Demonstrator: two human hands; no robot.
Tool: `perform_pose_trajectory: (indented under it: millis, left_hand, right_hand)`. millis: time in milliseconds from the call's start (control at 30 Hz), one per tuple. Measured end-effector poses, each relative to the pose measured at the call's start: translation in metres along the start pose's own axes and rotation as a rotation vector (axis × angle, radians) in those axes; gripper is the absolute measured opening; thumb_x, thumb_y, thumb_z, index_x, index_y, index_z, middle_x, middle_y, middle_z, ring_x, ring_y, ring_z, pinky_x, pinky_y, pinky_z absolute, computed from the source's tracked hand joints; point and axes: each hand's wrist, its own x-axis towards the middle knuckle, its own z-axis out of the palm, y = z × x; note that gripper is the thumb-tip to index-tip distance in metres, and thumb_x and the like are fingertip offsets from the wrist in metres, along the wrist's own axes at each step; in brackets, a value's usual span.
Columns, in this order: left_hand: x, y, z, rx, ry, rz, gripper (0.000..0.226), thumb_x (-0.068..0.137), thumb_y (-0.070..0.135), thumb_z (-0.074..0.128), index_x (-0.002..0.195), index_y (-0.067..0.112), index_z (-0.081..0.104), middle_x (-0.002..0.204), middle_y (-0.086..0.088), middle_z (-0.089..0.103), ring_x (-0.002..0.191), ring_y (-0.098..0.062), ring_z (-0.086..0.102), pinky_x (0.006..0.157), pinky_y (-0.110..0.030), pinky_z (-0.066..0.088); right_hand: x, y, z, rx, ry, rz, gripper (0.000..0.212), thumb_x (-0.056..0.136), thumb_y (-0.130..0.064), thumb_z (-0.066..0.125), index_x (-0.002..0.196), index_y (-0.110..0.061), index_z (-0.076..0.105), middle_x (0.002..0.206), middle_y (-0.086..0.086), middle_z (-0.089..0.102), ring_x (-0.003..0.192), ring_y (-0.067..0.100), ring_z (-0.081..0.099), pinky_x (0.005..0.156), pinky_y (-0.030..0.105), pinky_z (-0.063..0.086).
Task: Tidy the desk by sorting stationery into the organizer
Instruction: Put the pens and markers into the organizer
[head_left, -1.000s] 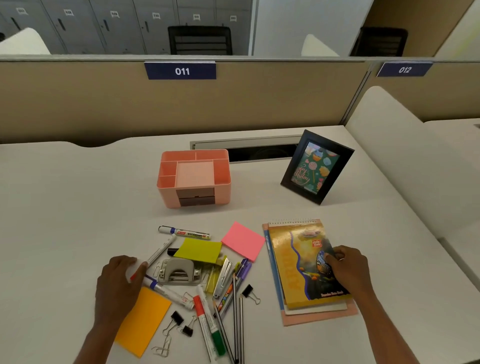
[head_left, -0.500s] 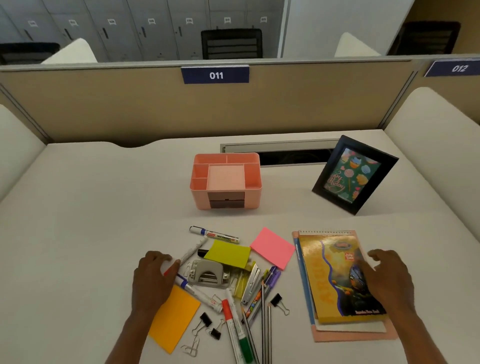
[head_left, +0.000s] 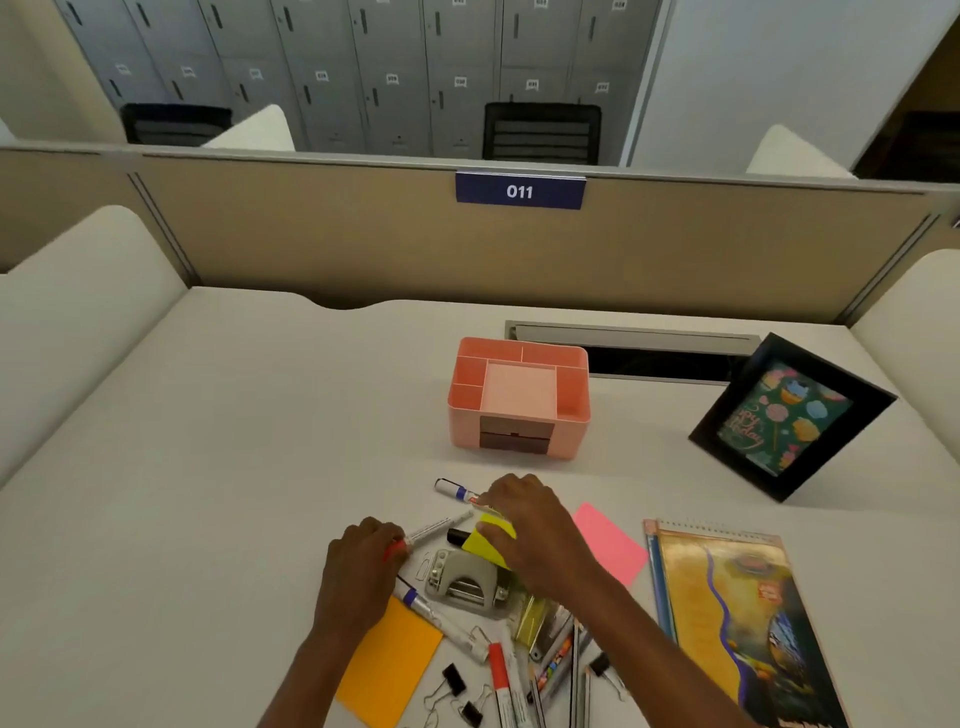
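Note:
The pink desk organizer (head_left: 464, 432) stands empty in the middle of the desk, beyond the pile of stationery. My left hand (head_left: 361, 569) grips the red-capped end of a white marker (head_left: 435, 529) that lies on the desk. My right hand (head_left: 535, 535) reaches over the yellow sticky pad (head_left: 491, 545). Its thumb rests on that pad, and its fingers curl over the right end of a blue-capped marker (head_left: 453, 489). The rest of that marker is hidden under the fingers.
Below my hands lie a grey hole punch (head_left: 465, 584), an orange sticky pad (head_left: 389, 662), another marker (head_left: 441, 621), several pens (head_left: 558, 657) and binder clips (head_left: 457, 680). A pink sticky pad (head_left: 610, 545) and notebooks (head_left: 737, 623) lie right. A photo frame (head_left: 789, 415) leans behind.
My right hand left the notebook and moved left onto the yellow pad and blue-capped marker. My left hand stays at the red-capped marker. The view has shifted left.

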Motion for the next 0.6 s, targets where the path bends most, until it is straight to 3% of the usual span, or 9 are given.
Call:
perform_pose_trajectory:
  millis: [133, 267, 333, 400, 467, 600]
  left_hand:
    - [-0.001, 0.006, -0.001, -0.083, 0.054, 0.074, 0.005, 0.089, 0.026, 0.063, 0.093, 0.024, 0.064, 0.081, 0.009, 0.065, 0.07, -0.01, 0.058, 0.067, -0.027, 0.044]
    - [0.002, 0.013, -0.002, -0.177, 0.064, 0.111, 0.008, 0.088, 0.024, 0.065, 0.096, 0.026, 0.064, 0.084, 0.012, 0.064, 0.072, -0.007, 0.057, 0.068, -0.027, 0.048]
    - [0.001, 0.016, -0.003, -0.243, 0.067, 0.12, 0.014, 0.09, 0.039, 0.057, 0.096, 0.028, 0.063, 0.084, 0.014, 0.062, 0.073, -0.006, 0.057, 0.068, -0.028, 0.049]
    - [-0.003, 0.017, -0.002, -0.293, 0.058, 0.054, 0.034, 0.089, 0.056, 0.047, 0.103, 0.029, 0.062, 0.092, 0.013, 0.063, 0.081, -0.007, 0.058, 0.076, -0.029, 0.05]
    - [-0.009, 0.018, 0.002, -0.316, 0.031, -0.086, 0.043, 0.083, 0.054, 0.054, 0.118, 0.029, 0.055, 0.105, 0.013, 0.058, 0.093, -0.01, 0.056, 0.087, -0.032, 0.049]
    - [-0.023, 0.016, 0.011, -0.337, -0.007, -0.198, 0.058, 0.077, 0.057, 0.06, 0.126, 0.03, 0.047, 0.099, 0.015, 0.054, 0.091, -0.009, 0.054, 0.088, -0.035, 0.049]
  right_hand:
    - [0.032, -0.023, 0.03, -0.229, -0.156, -0.155, 0.038, 0.093, -0.027, 0.055, 0.128, -0.013, 0.055, 0.136, 0.005, 0.05, 0.12, 0.027, 0.042, 0.099, 0.039, 0.035]
    - [0.044, -0.025, 0.045, -0.322, -0.166, -0.23, 0.028, 0.092, -0.023, 0.058, 0.118, -0.012, 0.061, 0.121, 0.008, 0.059, 0.111, 0.028, 0.047, 0.09, 0.041, 0.04]
    - [0.045, -0.024, 0.05, -0.322, -0.157, -0.254, 0.022, 0.092, -0.022, 0.058, 0.111, -0.013, 0.066, 0.11, 0.006, 0.064, 0.106, 0.026, 0.049, 0.085, 0.04, 0.041]
    - [0.045, -0.022, 0.054, -0.317, -0.151, -0.272, 0.017, 0.091, -0.02, 0.061, 0.105, -0.014, 0.069, 0.104, 0.004, 0.066, 0.103, 0.024, 0.05, 0.082, 0.038, 0.042]
    - [0.045, -0.017, 0.054, -0.309, -0.151, -0.258, 0.016, 0.089, -0.017, 0.062, 0.103, -0.015, 0.07, 0.102, 0.004, 0.066, 0.1, 0.024, 0.051, 0.08, 0.038, 0.041]
    - [0.048, -0.011, 0.048, -0.34, -0.146, -0.249, 0.011, 0.085, -0.017, 0.067, 0.095, -0.015, 0.073, 0.105, 0.008, 0.067, 0.093, 0.025, 0.055, 0.076, 0.037, 0.042]
